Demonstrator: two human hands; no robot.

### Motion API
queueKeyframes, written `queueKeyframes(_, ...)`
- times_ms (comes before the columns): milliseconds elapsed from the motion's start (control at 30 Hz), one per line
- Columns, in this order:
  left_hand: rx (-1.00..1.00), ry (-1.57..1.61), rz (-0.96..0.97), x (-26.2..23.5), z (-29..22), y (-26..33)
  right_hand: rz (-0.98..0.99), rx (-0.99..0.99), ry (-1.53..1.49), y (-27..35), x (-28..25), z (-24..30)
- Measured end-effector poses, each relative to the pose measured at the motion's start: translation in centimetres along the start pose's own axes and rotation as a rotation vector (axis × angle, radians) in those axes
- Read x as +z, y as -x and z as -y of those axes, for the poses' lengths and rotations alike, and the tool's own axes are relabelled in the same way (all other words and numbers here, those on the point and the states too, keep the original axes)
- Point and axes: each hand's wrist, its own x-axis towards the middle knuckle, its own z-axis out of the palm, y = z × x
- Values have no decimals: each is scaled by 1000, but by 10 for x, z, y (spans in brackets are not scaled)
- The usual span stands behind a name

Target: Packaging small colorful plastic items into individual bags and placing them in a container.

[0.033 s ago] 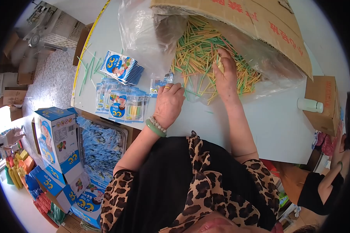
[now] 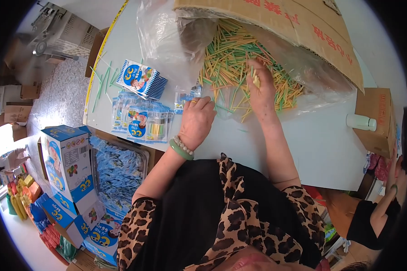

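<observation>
My right hand (image 2: 264,95) is over a heap of thin green, yellow and orange sticks (image 2: 230,54). Its fingers are closed round a small bunch of pale yellow sticks (image 2: 256,79). The heap spills from a clear plastic liner in a tipped cardboard carton (image 2: 303,27). My left hand (image 2: 198,118), with a ring and bracelets, rests on the table, fingers curled at the edge of a clear blue-and-white packet (image 2: 184,98). To its left lie stick-filled packets (image 2: 142,124) and a stack of blue-striped packets (image 2: 142,79).
Loose green sticks (image 2: 101,86) lie at the table's left edge. A tub of blue wrappers (image 2: 120,171) and printed boxes (image 2: 68,158) stand below left. On the right are a pale green bottle (image 2: 361,122), a brown carton (image 2: 375,106) and another person's arm (image 2: 384,207).
My right hand has shifted very slightly to the left and down over the heap, still holding the sticks. My left hand stays where it was.
</observation>
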Motion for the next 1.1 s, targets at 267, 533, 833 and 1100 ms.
queueKeyframes(267, 51, 609, -230, 1, -32, -54, 123, 260, -441, 51, 44, 5)
queueKeyframes(533, 19, 155, -138, 25, -35, -54, 111, 286, -407, 52, 45, -2)
queueKeyframes(833, -31, 255, -271, -16, -27, -23, 36, 339, -430, 45, 30, 12)
queueKeyframes(1100, -487, -472, -215, -18, 17, -4, 47, 241, -441, 47, 35, 7)
